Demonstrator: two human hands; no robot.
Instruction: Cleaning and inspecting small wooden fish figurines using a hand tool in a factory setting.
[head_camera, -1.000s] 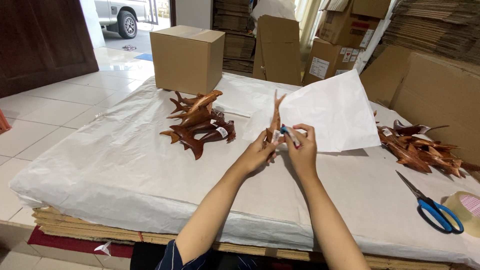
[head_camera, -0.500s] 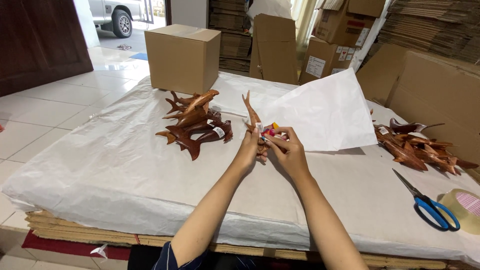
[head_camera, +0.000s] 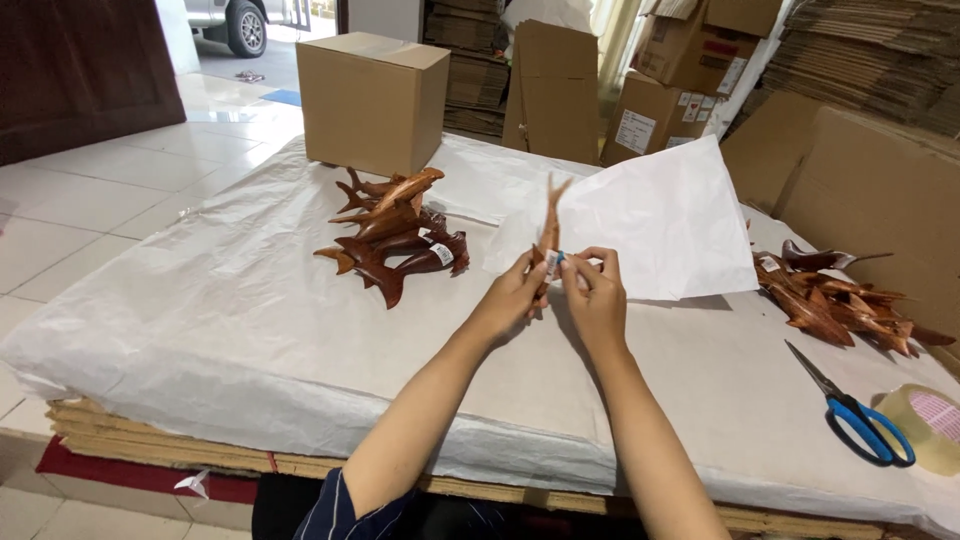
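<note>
My left hand (head_camera: 517, 292) and my right hand (head_camera: 593, 290) together hold a brown carved wooden fish figure (head_camera: 548, 232) upright over the middle of the table, its forked tail pointing up. My fingertips pinch a small white and blue label (head_camera: 556, 262) on the figure's body. Behind the figure a white sheet of tissue paper (head_camera: 660, 220) stands partly lifted. A pile of the same wooden figures (head_camera: 392, 238) lies to the left, and another pile (head_camera: 835, 300) lies to the right.
White paper covers the table (head_camera: 200, 330), which rests on stacked cardboard. Blue-handled scissors (head_camera: 852, 408) and a roll of tape (head_camera: 928, 426) lie at the right edge. A closed cardboard box (head_camera: 372, 86) stands at the back left, with flat cartons behind and right.
Both hands have kept the figure and stayed near the table's middle. The figure's tail has swung from leaning left to standing nearly upright.
</note>
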